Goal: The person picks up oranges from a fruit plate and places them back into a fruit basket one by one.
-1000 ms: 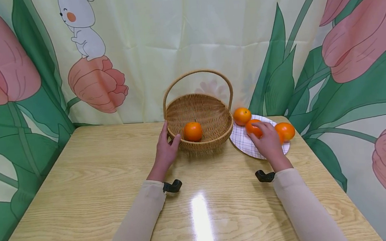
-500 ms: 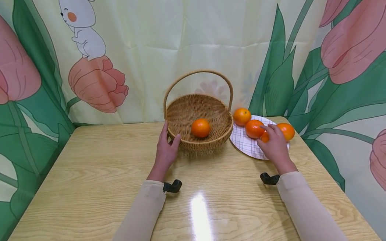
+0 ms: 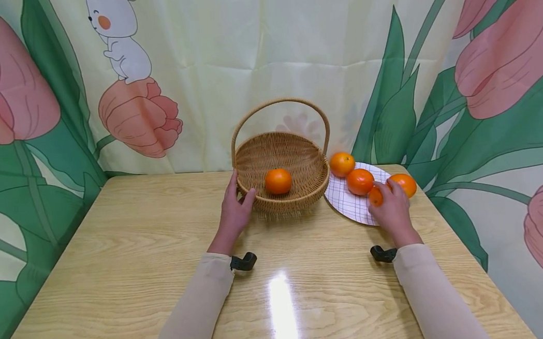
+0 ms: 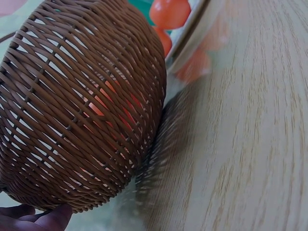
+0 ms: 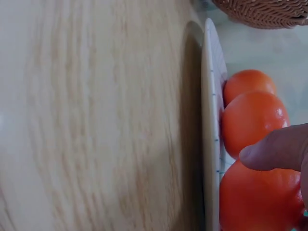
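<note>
A wicker basket (image 3: pixel 280 205) with a tall arched handle stands at the back of the table, its open side facing me. One orange (image 3: pixel 278 181) lies inside it. My left hand (image 3: pixel 234 209) holds the basket's left rim, thumb at the front. On a white checked plate (image 3: pixel 348 206) to the right sit several oranges. My right hand (image 3: pixel 392 209) grips the nearest orange (image 3: pixel 375 197), mostly covered by the hand. In the right wrist view, the thumb (image 5: pixel 276 149) presses on that orange (image 5: pixel 255 197).
Close to the gripped fruit are a redder orange (image 3: pixel 360 181) on its left and another orange (image 3: pixel 403 185) on its right. A further orange (image 3: pixel 343 164) sits at the plate's back edge, beside the basket. A printed curtain (image 3: pixel 201 91) hangs behind the wooden table (image 3: pixel 132 250).
My right hand has moved from the redder orange rightward to the nearest one and taken hold of it. The orange in the basket has rolled right, then slightly back. The left hand stays put.
</note>
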### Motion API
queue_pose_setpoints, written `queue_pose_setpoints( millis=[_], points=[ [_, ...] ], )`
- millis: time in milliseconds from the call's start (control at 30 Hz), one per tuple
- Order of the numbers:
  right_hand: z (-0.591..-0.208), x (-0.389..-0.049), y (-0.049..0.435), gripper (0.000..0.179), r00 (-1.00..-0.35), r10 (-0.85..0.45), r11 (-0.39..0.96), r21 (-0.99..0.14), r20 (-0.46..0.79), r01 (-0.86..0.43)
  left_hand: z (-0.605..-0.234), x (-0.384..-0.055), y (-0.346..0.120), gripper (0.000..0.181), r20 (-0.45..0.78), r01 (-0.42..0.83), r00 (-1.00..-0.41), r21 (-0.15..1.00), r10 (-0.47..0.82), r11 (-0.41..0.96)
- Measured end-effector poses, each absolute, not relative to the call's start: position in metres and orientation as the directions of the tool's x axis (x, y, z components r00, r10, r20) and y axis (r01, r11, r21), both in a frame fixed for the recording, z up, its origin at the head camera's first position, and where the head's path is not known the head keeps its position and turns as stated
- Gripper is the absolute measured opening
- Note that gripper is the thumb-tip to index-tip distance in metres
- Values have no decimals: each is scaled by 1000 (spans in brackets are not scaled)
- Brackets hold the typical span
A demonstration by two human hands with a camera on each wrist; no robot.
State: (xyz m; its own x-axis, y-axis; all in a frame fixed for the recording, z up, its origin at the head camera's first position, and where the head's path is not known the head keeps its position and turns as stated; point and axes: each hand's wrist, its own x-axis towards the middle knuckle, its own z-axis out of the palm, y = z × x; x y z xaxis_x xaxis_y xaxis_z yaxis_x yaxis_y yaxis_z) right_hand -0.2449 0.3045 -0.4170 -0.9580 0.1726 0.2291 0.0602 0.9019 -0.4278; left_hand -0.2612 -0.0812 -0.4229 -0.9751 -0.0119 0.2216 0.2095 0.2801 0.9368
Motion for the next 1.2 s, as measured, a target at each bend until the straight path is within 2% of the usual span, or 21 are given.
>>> queue_pose_setpoints(
  millis=[200,600,1200],
  points=[
    [-423,-246,308,61,-964,171,908,-412,203,74,-423,-261,-82,71,216,203,-976,938,-16,280],
    [-426,-244,310,58,-960,147,922,-385,239,45,-425,-263,-81,72,205,192,-979,938,-17,288],
    [-417,-236,297,58,-966,120,919,-394,228,21,-426,-264,-81,72,208,195,-978,939,-16,284]
  ],
)
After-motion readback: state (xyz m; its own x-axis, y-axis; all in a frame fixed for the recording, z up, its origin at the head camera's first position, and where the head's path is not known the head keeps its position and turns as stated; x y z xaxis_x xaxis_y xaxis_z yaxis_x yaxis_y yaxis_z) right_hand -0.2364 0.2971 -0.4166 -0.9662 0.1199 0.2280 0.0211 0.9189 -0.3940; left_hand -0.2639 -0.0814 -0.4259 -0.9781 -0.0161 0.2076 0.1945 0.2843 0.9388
